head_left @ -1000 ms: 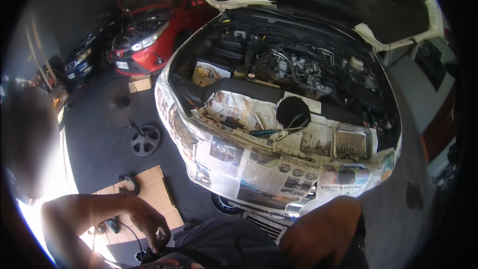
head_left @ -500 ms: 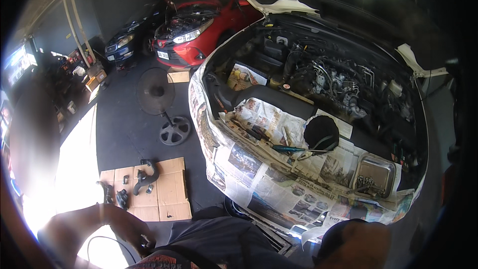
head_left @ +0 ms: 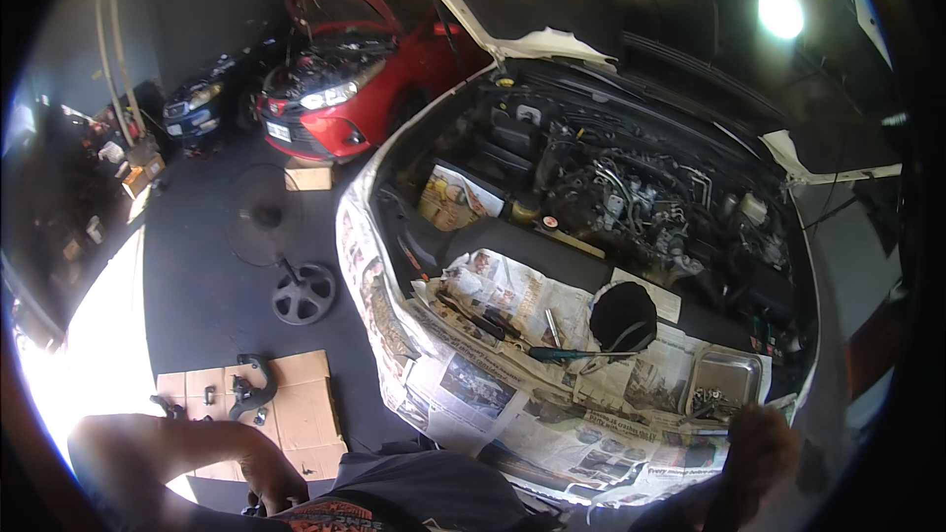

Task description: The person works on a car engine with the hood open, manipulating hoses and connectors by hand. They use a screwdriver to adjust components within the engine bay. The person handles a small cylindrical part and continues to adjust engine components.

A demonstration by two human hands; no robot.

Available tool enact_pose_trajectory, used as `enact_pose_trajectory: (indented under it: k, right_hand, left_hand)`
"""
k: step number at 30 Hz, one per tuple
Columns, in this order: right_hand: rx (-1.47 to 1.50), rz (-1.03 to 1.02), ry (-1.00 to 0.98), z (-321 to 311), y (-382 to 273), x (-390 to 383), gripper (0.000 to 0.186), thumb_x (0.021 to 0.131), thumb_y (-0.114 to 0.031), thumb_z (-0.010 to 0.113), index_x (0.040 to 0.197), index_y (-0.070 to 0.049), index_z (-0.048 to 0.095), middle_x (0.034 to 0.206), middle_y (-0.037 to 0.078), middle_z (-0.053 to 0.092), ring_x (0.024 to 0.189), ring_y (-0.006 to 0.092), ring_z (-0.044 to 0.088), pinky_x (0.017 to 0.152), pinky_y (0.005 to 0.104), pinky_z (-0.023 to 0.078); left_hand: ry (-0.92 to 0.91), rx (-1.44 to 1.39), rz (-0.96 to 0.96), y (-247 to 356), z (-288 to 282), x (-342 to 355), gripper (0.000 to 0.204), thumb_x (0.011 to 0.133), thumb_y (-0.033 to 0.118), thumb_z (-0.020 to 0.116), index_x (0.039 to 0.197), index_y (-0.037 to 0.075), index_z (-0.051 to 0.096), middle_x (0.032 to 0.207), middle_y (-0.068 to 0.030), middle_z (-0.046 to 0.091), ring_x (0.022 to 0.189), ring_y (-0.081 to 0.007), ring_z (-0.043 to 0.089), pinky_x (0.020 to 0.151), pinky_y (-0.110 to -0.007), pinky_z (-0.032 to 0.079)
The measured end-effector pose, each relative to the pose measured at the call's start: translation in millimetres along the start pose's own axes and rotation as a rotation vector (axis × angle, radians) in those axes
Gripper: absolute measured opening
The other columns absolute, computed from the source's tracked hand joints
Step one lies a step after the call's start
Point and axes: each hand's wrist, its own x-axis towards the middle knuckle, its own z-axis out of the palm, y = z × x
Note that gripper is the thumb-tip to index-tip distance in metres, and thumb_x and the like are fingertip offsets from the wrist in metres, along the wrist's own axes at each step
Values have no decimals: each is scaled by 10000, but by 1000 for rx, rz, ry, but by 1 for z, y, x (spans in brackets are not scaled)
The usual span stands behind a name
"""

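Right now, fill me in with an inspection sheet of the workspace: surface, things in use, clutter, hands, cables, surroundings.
Surface: newspaper spread over the nose of the white car, creased.
Things in use: metal tray holding small metal parts; teal-handled tool in front of a black round item.
Clutter: cardboard on the floor, with a curved dark pipe on it.
Hands: left hand low by the waist; right hand near the tray, fingers curled; grip unclear on both.
Cables: nothing seen loose on the newspaper; engine bay too crowded to sort.
Surroundings: red car, hood raised; standing fan.
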Motion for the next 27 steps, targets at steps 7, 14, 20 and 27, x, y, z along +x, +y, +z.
enact_pose_trajectory:
  k: [7, 14, 20, 27]
  right_hand:
    - [282, 165, -138, 74, 66, 0, 205, 897, -202, 756, 934, -17, 676, 874, 129, 671, 805, 355, 660, 782, 507, 530]
    - [695, 405, -249, 130, 94, 8, 392, 960, -338, 830, 1058, 31, 741, 938, 170, 723, 862, 354, 713, 752, 480, 549]
    - [-326, 1338, 42, 20, 123, -126, 398, 939, -326, 836, 1195, -30, 764, 1110, 143, 807, 1041, 293, 772, 942, 410, 597]
    - [-1334, 1744, -276, -128, 98, -301, 515, 813, -292, 903, 1257, -83, 748, 1252, 210, 747, 1175, 430, 706, 989, 524, 574]
  left_hand:
    - [-128, 63, -64, -61, -90, -3, 648, 1012, 386, 828, 1477, -12, 614, 1367, -150, 737, 1267, -171, 676, 1077, -321, 530]
    - [44, 286, -180, -19, -236, -16, 569, 1008, 339, 846, 1435, 30, 633, 1286, -83, 784, 1198, -171, 720, 1065, -336, 552]
    - [614, 574, 423, 138, -279, 7, 571, 958, 403, 875, 1356, 34, 698, 1199, -169, 791, 1058, -269, 769, 938, -409, 607]
    - [767, 588, 536, 255, -266, 106, 457, 993, 397, 813, 1264, 36, 740, 1159, -228, 776, 1108, -367, 758, 983, -448, 593]
